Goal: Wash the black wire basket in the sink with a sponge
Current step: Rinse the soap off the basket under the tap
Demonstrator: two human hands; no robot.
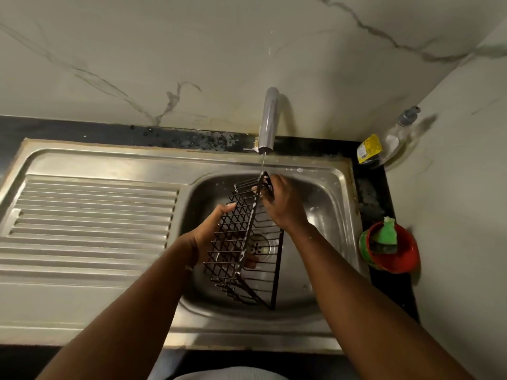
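The black wire basket is tilted on edge over the steel sink bowl, with white foam along its top rim. My left hand grips its left side, fingers curled through the wires. At the far upper end my right hand holds the rim under a thin stream from the tap. A green sponge sits in a red bowl on the counter to the right.
The ribbed steel drainboard lies left of the bowl. A clear pump bottle and a yellow-labelled bottle stand in the back right corner. Marble wall runs behind and to the right. The drain strainer shows through the basket.
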